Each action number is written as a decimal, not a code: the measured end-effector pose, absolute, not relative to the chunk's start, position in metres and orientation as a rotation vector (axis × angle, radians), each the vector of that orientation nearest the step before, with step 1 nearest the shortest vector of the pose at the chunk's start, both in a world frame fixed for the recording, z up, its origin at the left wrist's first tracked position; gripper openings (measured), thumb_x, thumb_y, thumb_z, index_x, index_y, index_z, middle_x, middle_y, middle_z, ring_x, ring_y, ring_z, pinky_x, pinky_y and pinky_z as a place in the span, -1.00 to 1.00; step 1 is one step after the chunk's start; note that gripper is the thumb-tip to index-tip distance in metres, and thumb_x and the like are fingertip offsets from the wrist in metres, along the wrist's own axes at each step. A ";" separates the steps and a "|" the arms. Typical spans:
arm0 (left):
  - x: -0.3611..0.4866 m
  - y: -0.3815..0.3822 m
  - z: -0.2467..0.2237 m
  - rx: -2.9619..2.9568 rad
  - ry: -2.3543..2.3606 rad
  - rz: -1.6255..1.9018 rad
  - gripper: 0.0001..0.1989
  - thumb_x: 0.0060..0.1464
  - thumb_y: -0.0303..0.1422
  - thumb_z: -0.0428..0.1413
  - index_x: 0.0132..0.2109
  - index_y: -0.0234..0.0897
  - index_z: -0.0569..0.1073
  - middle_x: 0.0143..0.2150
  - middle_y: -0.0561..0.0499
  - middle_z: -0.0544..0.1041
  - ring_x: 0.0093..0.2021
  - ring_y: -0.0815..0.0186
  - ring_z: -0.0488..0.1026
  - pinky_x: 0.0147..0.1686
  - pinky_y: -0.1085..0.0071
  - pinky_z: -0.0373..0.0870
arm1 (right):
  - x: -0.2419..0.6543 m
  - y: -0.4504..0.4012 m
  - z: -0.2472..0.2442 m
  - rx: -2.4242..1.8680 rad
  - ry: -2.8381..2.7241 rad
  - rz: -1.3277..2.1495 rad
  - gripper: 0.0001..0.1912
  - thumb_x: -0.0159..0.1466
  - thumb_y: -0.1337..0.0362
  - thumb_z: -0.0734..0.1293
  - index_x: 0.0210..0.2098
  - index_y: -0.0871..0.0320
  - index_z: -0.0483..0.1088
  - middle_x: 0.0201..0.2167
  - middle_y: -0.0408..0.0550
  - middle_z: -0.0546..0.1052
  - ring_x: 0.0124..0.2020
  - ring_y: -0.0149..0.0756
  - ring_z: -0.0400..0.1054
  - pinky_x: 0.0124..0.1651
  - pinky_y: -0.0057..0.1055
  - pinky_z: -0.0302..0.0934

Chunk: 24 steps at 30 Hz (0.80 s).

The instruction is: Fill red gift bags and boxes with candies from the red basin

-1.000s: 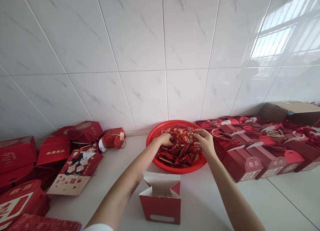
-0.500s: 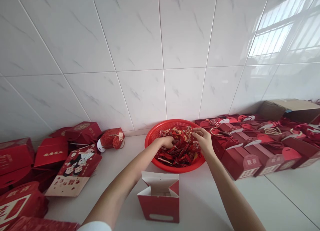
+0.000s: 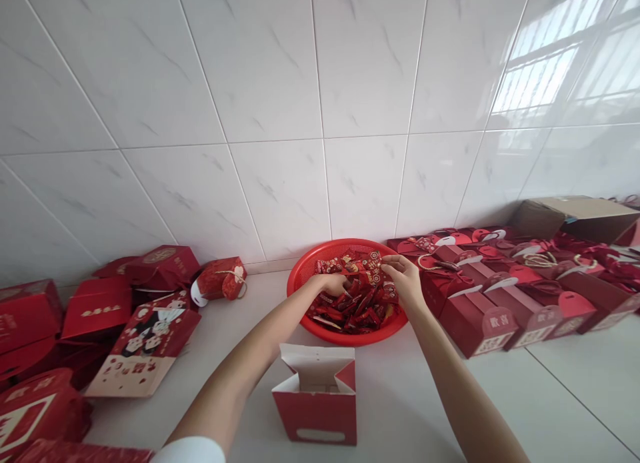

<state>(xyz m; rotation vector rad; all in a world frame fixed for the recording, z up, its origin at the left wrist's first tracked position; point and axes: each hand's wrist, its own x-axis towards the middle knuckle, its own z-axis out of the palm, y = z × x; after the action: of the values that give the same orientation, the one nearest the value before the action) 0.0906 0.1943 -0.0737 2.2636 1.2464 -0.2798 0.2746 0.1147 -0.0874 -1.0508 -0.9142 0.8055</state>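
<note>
Reaching into basket [image 3: 305, 269] | both hands' grips pinching candies [image 3: 357, 299] (arms outstretched)

Single head-worn view, looked forward and down from above the open red box [image 3: 315, 403]. Faced the tiled wall [image 3: 280, 116] beyond it. Box near, at bottom centre; wall farther. No second view.

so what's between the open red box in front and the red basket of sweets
Only bare white tiled surface lies between the open red cardboard box and the round red plastic basket; the head view shows both forearms passing above that stretch.
</note>
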 end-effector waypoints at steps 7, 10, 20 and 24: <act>0.092 0.193 -0.072 2.264 1.245 -0.282 -0.82 -0.21 -0.53 0.13 -0.37 -0.28 0.54 -0.41 0.03 0.60 -0.33 0.18 0.51 -0.38 0.43 0.37 | 0.274 0.112 -0.086 -1.066 -0.892 0.835 -0.73 -0.11 0.15 0.46 -0.42 0.13 0.47 -0.43 -0.06 0.56 -0.40 -0.24 0.39 -0.42 -0.38 0.21; 0.091 0.193 -0.072 2.267 1.227 -0.273 -0.86 -0.21 -0.56 0.12 -0.42 -0.28 0.51 -0.45 0.05 0.57 -0.34 0.20 0.50 -0.37 0.43 0.37 | 0.274 0.112 -0.085 -1.056 -0.897 0.829 -0.74 -0.10 0.17 0.46 -0.43 0.13 0.47 -0.44 -0.07 0.55 -0.39 -0.24 0.39 -0.39 -0.37 0.23; 0.089 0.197 -0.076 2.238 1.138 -0.180 -0.91 -0.15 -0.50 0.18 -0.40 -0.27 0.53 -0.44 0.09 0.57 -0.28 0.22 0.50 -0.27 0.44 0.38 | 0.273 0.112 -0.084 -1.044 -0.884 0.839 -0.77 -0.11 0.20 0.44 -0.44 0.14 0.47 -0.45 -0.08 0.54 -0.39 -0.24 0.39 -0.36 -0.36 0.24; 0.089 0.199 -0.078 2.195 1.123 -0.120 -0.92 -0.21 -0.46 0.24 -0.44 -0.27 0.52 -0.50 0.10 0.54 -0.36 0.24 0.47 -0.33 0.44 0.37 | 0.274 0.112 -0.084 -1.044 -0.881 0.852 -0.76 -0.12 0.19 0.45 -0.44 0.14 0.47 -0.45 -0.08 0.55 -0.40 -0.24 0.38 -0.41 -0.38 0.22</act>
<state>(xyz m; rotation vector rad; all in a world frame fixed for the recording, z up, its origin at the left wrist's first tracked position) 0.0888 0.1993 -0.0784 2.1952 1.1226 -0.1198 0.2736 0.1118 -0.0841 -1.0437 -0.8810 0.8518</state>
